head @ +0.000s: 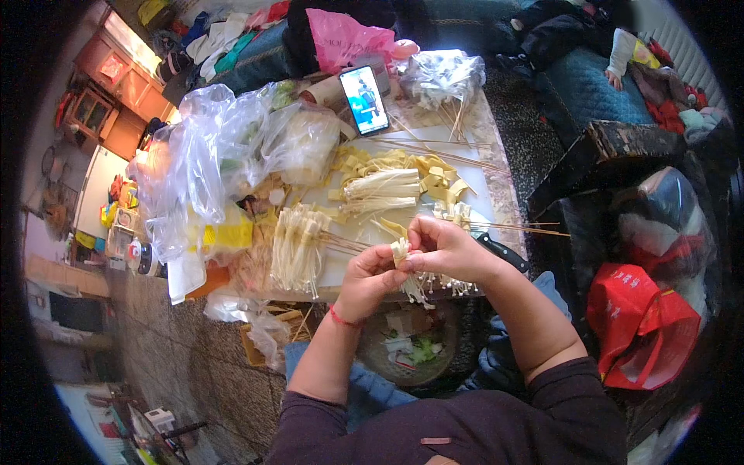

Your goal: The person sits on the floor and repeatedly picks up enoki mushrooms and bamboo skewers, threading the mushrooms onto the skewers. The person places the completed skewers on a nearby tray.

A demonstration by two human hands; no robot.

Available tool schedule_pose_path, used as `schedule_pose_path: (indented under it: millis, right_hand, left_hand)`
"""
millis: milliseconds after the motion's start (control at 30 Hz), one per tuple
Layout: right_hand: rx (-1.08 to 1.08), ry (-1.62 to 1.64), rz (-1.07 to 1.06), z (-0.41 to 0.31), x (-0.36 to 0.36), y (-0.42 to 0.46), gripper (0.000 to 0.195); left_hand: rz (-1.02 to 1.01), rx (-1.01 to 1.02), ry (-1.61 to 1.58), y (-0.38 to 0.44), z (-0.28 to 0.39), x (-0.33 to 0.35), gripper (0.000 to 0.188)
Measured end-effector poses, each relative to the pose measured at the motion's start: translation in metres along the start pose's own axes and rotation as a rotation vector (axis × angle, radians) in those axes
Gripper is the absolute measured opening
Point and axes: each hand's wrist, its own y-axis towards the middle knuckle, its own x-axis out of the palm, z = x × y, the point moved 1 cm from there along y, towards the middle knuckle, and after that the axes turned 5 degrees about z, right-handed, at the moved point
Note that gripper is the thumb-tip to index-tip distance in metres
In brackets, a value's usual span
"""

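Observation:
My left hand (375, 273) and my right hand (443, 247) meet at the table's near edge. Between their fingertips they pinch a small enoki mushroom bundle (400, 249) wrapped in a pale yellow strip, its caps hanging downward. Left of them lie skewered enoki bundles (299, 247), with sticks pointing right. More skewered bundles (461, 215) lie partly hidden behind my right hand. Beyond my hands, loose enoki (382, 189) rests among yellow strips, probably tofu skin (378, 161), on a white board (474, 180). A black-handled knife (503, 253) lies by my right forearm.
A lit phone (365, 100) leans upright at the back. Clear plastic bags (203, 151) crowd the left side; bare bamboo skewers (447, 152) lie behind. Below the table edge is a waste basin (407, 349). A red bag (639, 325) stands right. Another person's sleeve (622, 52) shows on the sofa.

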Motion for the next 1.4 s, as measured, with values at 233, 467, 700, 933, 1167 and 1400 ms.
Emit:
schedule_pose_path:
  millis: [233,467,700,933,1167,1400]
  right_hand:
    - [-0.017,-0.821,0.461,0.024,-0.084,-0.019,0.011]
    - [0.047,-1.087,0.264,0.052,-0.083,-0.026,0.013]
    - [-0.02,-0.867,0.344,0.023,-0.074,-0.026,0.01]
    - [-0.349,-0.954,0.402,-0.009,-0.019,-0.034,0.003]
    - [-0.348,-1.023,0.41,-0.014,-0.014,-0.034,0.005]
    - [-0.336,-1.06,0.407,-0.018,-0.015,-0.036,0.005]
  left_hand:
    - [0.288,0.067,-0.068,0.014,0.005,-0.007,0.028]
    - [0.436,0.031,-0.082,0.023,0.003,-0.018,0.025]
    - [0.5,0.062,-0.09,0.028,0.003,-0.024,0.023]
    - [0.557,0.263,0.081,0.03,0.004,-0.023,0.024]
    - [0.568,0.31,0.087,0.029,0.005,-0.022,0.025]
    - [0.578,0.352,0.099,0.029,0.005,-0.024,0.024]
